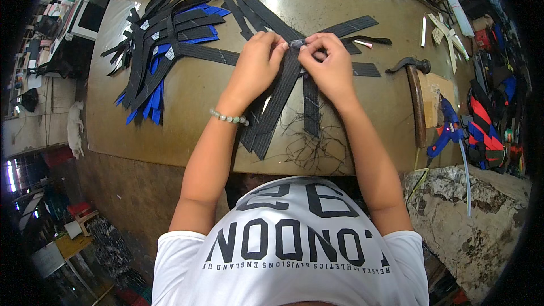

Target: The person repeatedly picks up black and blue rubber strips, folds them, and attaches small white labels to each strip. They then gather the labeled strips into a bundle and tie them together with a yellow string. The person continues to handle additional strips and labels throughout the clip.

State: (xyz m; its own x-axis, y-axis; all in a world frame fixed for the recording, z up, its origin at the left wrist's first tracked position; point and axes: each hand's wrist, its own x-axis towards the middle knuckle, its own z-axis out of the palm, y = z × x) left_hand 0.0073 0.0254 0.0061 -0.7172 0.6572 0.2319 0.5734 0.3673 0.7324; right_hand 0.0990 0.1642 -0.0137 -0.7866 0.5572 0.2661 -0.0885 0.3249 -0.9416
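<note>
A small grey label (pixel 297 43) lies across the crossing point of several black woven straps (pixel 276 107), which fan out over the table. My left hand (pixel 259 59) is closed, with thumb and forefinger pinched at the label's left end. At its right end, my right hand (pixel 328 59) pinches in the same way, the other fingers curled. The fingertips partly cover the label's ends and the straps below. One strap runs toward me under my left wrist, and a shorter strap (pixel 311 107) points down beside my right forearm.
To the left lies a pile of black and blue straps (pixel 164 37) with small labels. Loose black threads (pixel 317 147) litter the table's near edge. At right are a hammer (pixel 418 90), a blue glue gun (pixel 447 127), a cardboard piece (pixel 437 93) and crossed pale strips (pixel 447 37).
</note>
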